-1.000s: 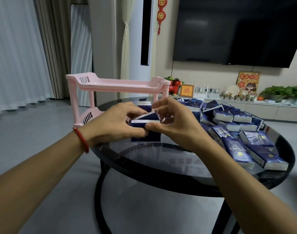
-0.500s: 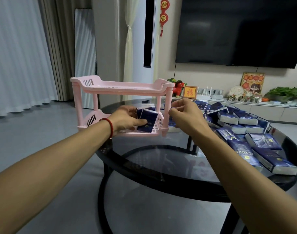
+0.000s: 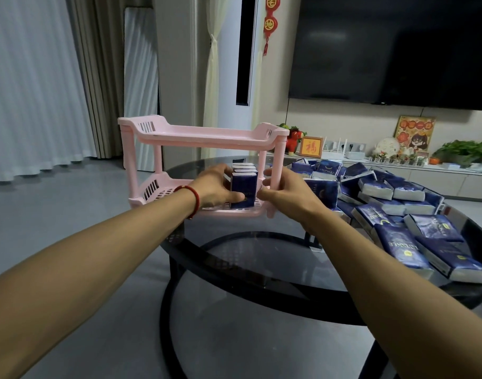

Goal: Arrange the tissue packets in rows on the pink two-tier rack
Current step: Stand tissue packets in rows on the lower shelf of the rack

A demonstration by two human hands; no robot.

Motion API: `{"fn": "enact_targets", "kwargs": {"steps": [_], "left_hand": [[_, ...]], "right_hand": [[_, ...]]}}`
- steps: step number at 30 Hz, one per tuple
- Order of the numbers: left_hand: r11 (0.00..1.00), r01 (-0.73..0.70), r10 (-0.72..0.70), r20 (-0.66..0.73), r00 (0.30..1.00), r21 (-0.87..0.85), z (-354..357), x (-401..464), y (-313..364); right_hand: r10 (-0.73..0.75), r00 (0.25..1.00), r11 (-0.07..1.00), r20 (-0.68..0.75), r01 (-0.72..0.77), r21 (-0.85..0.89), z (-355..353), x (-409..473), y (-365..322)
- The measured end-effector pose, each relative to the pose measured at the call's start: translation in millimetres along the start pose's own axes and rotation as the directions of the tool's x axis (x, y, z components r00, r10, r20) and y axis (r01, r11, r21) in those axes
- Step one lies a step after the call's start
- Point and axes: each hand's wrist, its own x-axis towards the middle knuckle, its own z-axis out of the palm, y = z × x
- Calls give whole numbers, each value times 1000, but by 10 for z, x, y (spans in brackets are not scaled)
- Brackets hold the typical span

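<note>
Glass-topped, the round surface (image 3: 261,258) carries the pink rack (image 3: 204,136); loose packets (image 3: 404,239) are heaped at its right. On the lower tier stands a short row of upright packets (image 3: 244,187). Left hand (image 3: 214,187) grips the front one; right hand (image 3: 285,191) steadies beside. Best press them flush, squarely.

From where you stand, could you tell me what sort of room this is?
Most likely a home living room: a large wall-mounted television, a low media console carrying plants and ornaments beneath it, floor-length curtains, and a round glass coffee table.
</note>
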Motion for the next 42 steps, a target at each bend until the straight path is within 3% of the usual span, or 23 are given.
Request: {"fn": "enact_targets", "kwargs": {"steps": [8,15,23,34,42], "left_hand": [[987,41,-41,2,999,155,55,-9,-43],[984,103,-107,23,994,143,52,105,-29],[995,89,-92,102,990,37,89,138,-8],[996,94,-93,129,987,0,54,112,-27],[989,135,-131,73,989,-53,-49,-46,-30]], "right_hand": [[-4,996,1000,90,3,7,59,-9,96],[41,986,986,159,-66,154,88,36,135],[40,982,986,185,-69,151,61,34,162],[-40,990,998,134,32,63,19,-55,148],[-66,995,988,71,76,-134,-55,-146,137]]}}
